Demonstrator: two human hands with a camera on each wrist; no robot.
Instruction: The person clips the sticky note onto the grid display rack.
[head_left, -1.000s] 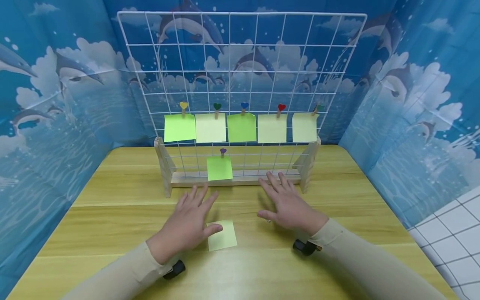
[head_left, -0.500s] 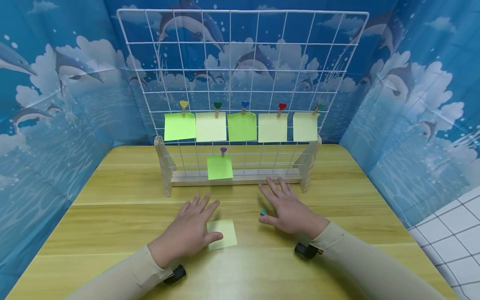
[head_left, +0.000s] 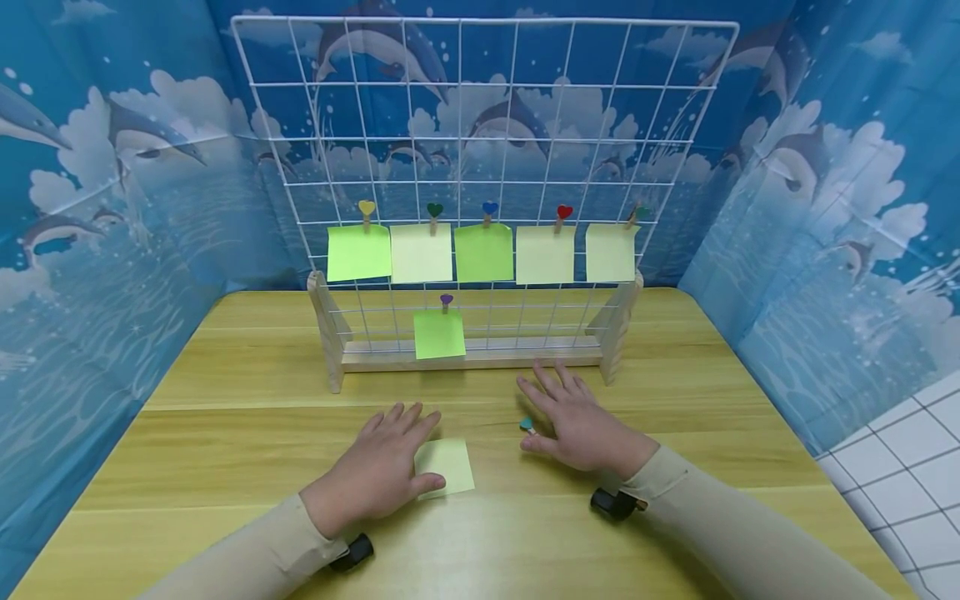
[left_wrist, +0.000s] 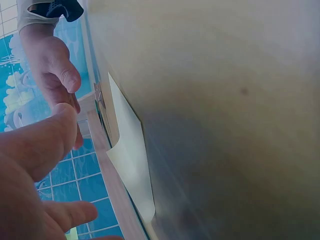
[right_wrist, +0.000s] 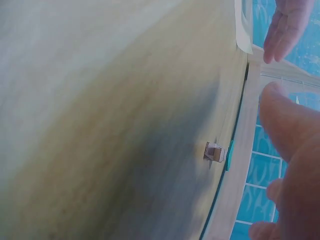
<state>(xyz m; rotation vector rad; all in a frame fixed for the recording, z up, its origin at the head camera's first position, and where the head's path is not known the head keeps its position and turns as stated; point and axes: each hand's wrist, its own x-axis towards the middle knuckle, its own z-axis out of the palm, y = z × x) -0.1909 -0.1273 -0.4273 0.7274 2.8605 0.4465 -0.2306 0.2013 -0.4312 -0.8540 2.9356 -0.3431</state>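
Observation:
My left hand [head_left: 378, 467] is spread palm down over the table, its thumb overlapping a pale yellow-green sticky note [head_left: 454, 467] in the head view. In the left wrist view the same note [left_wrist: 131, 150] lies on the wood with one corner curling up. My right hand [head_left: 581, 421] is also spread, fingers straight, holding nothing. Beside its thumb lies a small clothespin [head_left: 528, 426] with a teal heart. The right wrist view shows that clothespin [right_wrist: 215, 152] on the table, the hand's shadow falling close to it.
A white wire grid [head_left: 513, 140] stands at the back in a wooden base [head_left: 480, 360]. Heart clothespins, such as a red one [head_left: 564, 213], hold a row of green and pale notes. Below, a purple clothespin [head_left: 446, 301] holds a bright green note [head_left: 439, 335].
Both hands have drawn back slightly toward the person, the left one more, and come lower. The teal clothespin, hidden before, now shows beside the right thumb. The notes have stayed in place.

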